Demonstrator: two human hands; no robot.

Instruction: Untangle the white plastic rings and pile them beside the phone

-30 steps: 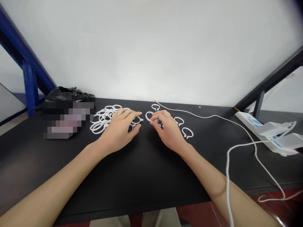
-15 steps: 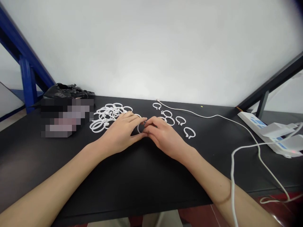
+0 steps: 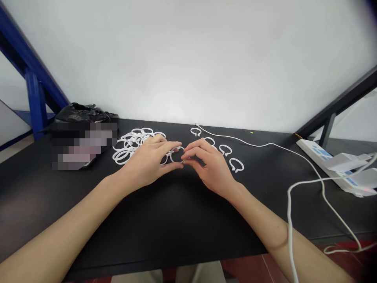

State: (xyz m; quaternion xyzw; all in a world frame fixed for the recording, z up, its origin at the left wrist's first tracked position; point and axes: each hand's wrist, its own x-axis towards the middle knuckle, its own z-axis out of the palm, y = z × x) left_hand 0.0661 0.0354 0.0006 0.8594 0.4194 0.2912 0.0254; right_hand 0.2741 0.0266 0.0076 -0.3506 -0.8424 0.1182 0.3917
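A white plastic shower curtain ring (image 3: 171, 156) is held up between my two hands over the table. My left hand (image 3: 149, 159) grips its left side, thumb below and fingers above. On its right side my right hand (image 3: 207, 163) pinches it between thumb and fingers, hiding that part of it. Just behind my left hand lies a heap of white curtain rings (image 3: 125, 156), some closed and overlapping. To the right of my right hand several opened rings lie apart, among them one ring (image 3: 236, 165) nearest me and another (image 3: 196, 132) towards the wall.
A black plastic bag (image 3: 84, 113) and a blurred-out item (image 3: 85, 145) sit at the left of the black table (image 3: 176, 224). White cables run across the right side, one passing over my right forearm. A white power strip (image 3: 316, 153) with plugs lies at far right.
My hands have tilted and the fingers of the right hand have lifted and spread a little. More of the held ring shows between them.
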